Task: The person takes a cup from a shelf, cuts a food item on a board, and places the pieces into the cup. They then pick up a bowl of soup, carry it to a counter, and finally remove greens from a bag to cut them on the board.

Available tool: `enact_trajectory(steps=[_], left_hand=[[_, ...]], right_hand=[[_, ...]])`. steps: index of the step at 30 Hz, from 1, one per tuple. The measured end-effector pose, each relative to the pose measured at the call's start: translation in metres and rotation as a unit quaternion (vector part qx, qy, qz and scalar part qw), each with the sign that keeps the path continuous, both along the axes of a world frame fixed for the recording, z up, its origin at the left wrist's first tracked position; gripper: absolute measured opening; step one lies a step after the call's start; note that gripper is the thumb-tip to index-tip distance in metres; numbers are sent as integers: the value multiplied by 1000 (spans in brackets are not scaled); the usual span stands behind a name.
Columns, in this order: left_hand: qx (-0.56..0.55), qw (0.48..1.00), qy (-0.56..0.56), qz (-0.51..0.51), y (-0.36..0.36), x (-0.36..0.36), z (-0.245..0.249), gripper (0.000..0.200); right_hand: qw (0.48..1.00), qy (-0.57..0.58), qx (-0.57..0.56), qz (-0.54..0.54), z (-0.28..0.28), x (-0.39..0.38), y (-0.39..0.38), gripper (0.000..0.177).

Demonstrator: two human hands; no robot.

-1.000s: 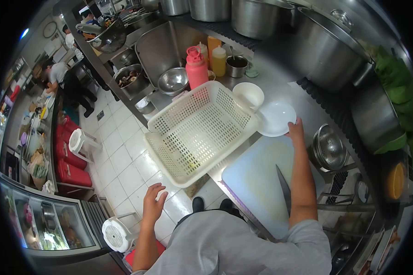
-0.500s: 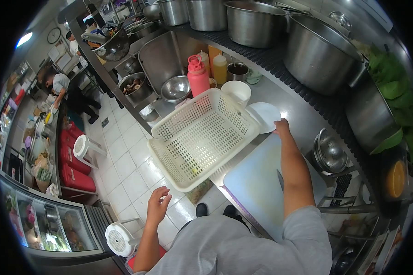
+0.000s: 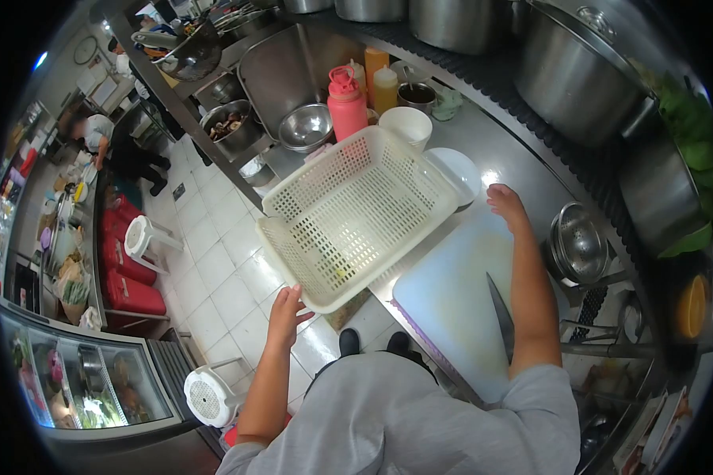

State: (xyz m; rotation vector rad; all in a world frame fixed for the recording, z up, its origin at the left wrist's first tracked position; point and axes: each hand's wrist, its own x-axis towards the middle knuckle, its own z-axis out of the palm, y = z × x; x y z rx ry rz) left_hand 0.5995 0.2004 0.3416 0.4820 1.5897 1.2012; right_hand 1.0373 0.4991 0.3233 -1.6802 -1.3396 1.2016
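Note:
A cream perforated plastic basket [image 3: 325, 269] stands tilted at the counter's front edge, with small yellow-green scraps in it. My left hand [image 3: 287, 310] is at its near left corner, fingers apart, seemingly at the rim. My right hand [image 3: 508, 207] hovers over the steel counter, open and holding nothing, just right of a white plate [image 3: 456, 176]. The plate lies partly behind the basket. Below my right hand is a pale cutting board [image 3: 444, 293], with a dark-bladed knife [image 3: 499, 313] on it, partly under my forearm.
Behind the basket are a pink bottle [image 3: 347, 111], a white bowl [image 3: 406, 127] and a steel bowl [image 3: 306, 128]. Steel colanders [image 3: 580, 241] sit at the right. Large pots [image 3: 574, 75] line the shelf above. Two people are across the aisle at the far left.
My right hand has let go of the white plate and drawn back to the right. My left hand has moved up to the basket's near corner.

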Motion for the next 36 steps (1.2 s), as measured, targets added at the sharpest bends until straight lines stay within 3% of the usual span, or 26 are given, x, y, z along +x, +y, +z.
enact_trajectory(steps=[2, 5, 9, 12, 15, 17, 21, 23, 27, 29, 36], left_hand=[[-2, 999, -42, -7, 6, 1, 0, 44], [10, 998, -49, -45, 11, -9, -6, 45], [64, 981, 182, -9, 20, -51, -27, 27], [101, 973, 204, 30, 30, -97, -23, 28], [79, 967, 243, 0, 40, -128, 2, 25], [80, 950, 297, -56, 54, -145, 16, 26], [70, 959, 241, -133, 99, -171, 46, 28], [94, 932, 265, -230, 125, -178, 56, 31], [113, 900, 284, -311, 178, -187, 44, 32], [91, 859, 346, -366, 206, -192, 31, 34], [172, 837, 358, -377, 284, -170, -4, 38]], right_hand=[[997, 59, 8, 41, 13, 12, -36, 38], [998, 54, -4, 39, 15, 36, -88, 38], [999, 34, -27, 14, 15, 54, -159, 37], [995, 87, -37, -29, 16, 53, -203, 35], [988, 134, -54, -52, 15, 16, -235, 33], [985, 162, -58, 14, 9, -19, -248, 31], [965, 245, -78, 46, 14, -109, -262, 34], [958, 276, -64, 34, 8, -146, -271, 34], [960, 276, 12, 49, 30, -179, -300, 31], [962, 266, 36, 47, 48, -195, -316, 31], [967, 246, 57, -8, 34, -220, -315, 47]])
